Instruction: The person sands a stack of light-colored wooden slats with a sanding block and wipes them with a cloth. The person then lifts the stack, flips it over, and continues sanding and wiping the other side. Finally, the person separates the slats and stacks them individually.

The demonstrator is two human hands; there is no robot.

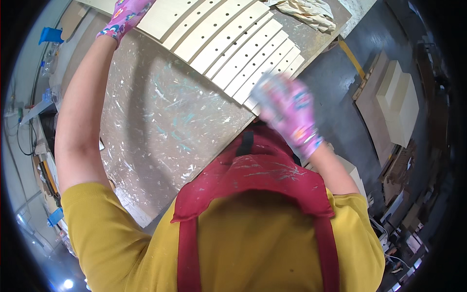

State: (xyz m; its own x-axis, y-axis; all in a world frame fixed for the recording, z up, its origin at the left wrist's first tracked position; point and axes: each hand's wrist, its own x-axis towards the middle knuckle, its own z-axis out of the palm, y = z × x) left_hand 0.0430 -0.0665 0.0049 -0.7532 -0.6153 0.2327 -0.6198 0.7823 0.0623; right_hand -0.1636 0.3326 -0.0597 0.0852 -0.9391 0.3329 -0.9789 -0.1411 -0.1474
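Pale wooden boards (209, 36) lie in a stepped, overlapping row across the table, each with small dark holes along it. My right hand (294, 104), in a pink flowered glove, is smeared by motion over the near right end of the row. Closed in it is a greyish block-like pad (267, 92), too blurred for me to tell its exact kind; it appears to be against the end boards. My left hand (129, 17), in a matching glove, is at the far left edge of the boards. The picture's upper edge cuts off its fingers.
The worn tabletop (165, 107) carries white and teal paint marks. A crumpled cream cloth (311, 12) lies at the table's far right. Pale boxy panels (399, 102) rest on a flat board on the grey floor to the right. Clutter lines the left side.
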